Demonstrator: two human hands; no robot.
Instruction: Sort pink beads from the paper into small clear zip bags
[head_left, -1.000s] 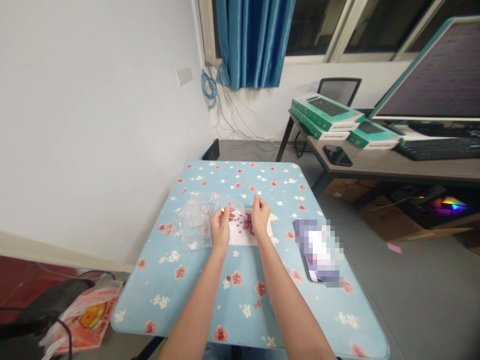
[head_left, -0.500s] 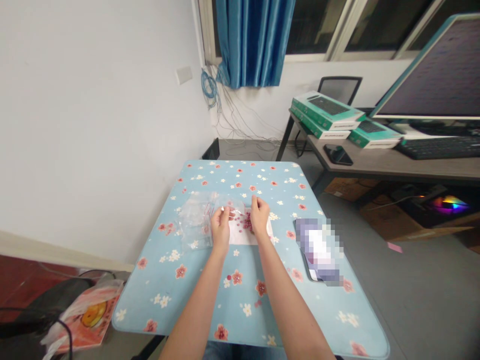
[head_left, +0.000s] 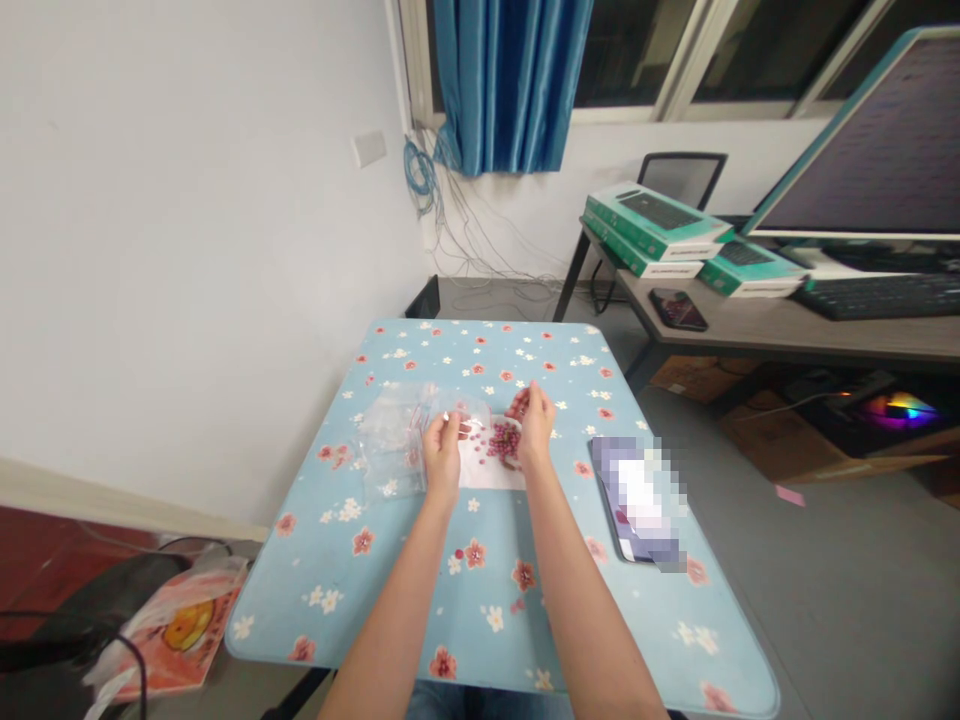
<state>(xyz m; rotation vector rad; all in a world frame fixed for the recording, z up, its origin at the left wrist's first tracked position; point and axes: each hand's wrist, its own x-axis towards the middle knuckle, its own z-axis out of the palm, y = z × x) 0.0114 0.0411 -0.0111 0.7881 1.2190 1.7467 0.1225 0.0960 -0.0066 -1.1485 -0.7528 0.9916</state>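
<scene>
The right grip (head_left: 535,430) has shifted toward the right edge of the small heap of dark pink beads (head_left: 501,443), which now shows more openly. Its fingers (head_left: 519,403) are curled and raised just above the white sheet (head_left: 487,472) under the heap, and I cannot tell whether they hold a bead. The left grip (head_left: 442,462) is closed in a thumb-and-finger pinch just left of the heap, but what it pinches is too small to make out. Clear zip bags (head_left: 391,456) with red seal strips lie just left of that grip, touching its hand, on the flower-print blue desk (head_left: 292,590). A single loose bead (head_left: 458,553) sits nearer the person, below the left grip.

Well to the right of the right grip lies a pixelated flat object (head_left: 637,500), its surface unreadable. Farther off, green boxes (head_left: 656,222) stand on a second desk (head_left: 750,335); their white end labels are too small to read. No other writing is legible.
</scene>
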